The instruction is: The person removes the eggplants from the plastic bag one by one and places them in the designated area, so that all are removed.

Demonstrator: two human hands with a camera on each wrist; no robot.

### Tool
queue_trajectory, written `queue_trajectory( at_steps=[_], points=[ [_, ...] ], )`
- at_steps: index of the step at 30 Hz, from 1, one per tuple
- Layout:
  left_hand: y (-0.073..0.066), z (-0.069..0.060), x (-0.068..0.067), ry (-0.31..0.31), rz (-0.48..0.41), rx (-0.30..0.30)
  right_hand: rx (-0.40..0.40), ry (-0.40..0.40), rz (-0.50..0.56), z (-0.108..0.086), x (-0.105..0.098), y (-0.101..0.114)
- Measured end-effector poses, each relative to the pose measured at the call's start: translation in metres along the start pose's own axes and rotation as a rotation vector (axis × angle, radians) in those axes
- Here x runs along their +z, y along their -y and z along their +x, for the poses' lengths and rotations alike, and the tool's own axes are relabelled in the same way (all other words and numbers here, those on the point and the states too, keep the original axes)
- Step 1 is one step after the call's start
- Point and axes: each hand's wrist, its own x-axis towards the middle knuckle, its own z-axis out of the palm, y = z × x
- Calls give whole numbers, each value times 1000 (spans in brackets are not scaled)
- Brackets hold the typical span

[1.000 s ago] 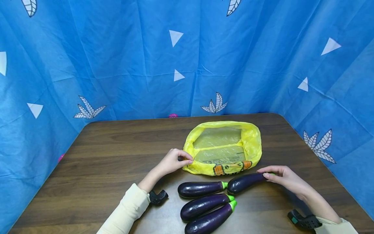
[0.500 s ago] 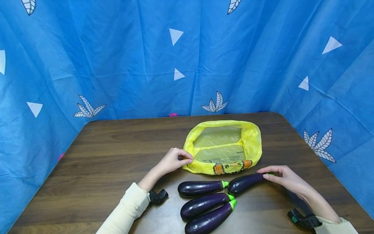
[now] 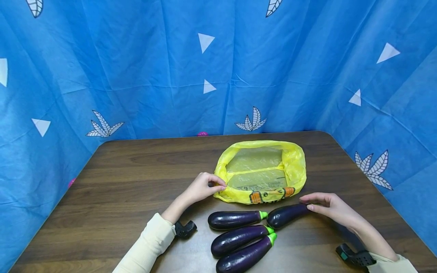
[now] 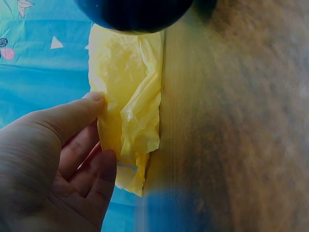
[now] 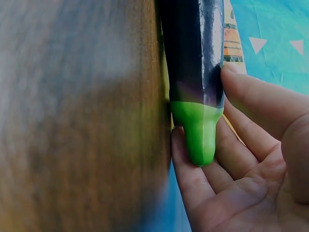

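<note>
A yellow plastic bag (image 3: 296, 167) with an orange printed pattern sits with its mouth spread wide. My left hand (image 3: 201, 188) pinches its left rim between thumb and fingers; the left wrist view shows the bag's creased side (image 4: 116, 72) at the fingertips. In front of the bag, my right hand (image 3: 336, 210) grips a dark purple eggplant (image 3: 285, 216) by its narrow end. Its green stem (image 5: 199, 128) shows between thumb and fingers in the right wrist view, but the hand hides it from the head camera. The eggplant lies at the table, its thick end by another eggplant's stem.
Three more eggplants lie in front of the bag: one nearest it (image 3: 233, 220), a middle one (image 3: 237, 240) and a front one (image 3: 242, 257). The brown wooden table (image 3: 119, 197) extends left, and a blue patterned curtain (image 3: 136, 57) hangs around its far sides.
The eggplant in my right hand has shifted very slightly to the right, and its green stem has gone out of sight behind the thumb. My left hand and the bag stay put.
</note>
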Motion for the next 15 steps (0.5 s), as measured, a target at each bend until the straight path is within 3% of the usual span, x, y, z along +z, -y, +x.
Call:
queue_trajectory(
  at_steps=[15],
  points=[
    [-2, 0, 0, -4, -15, -6, -49, 18, 55, 0, -1, -3]
  ],
)
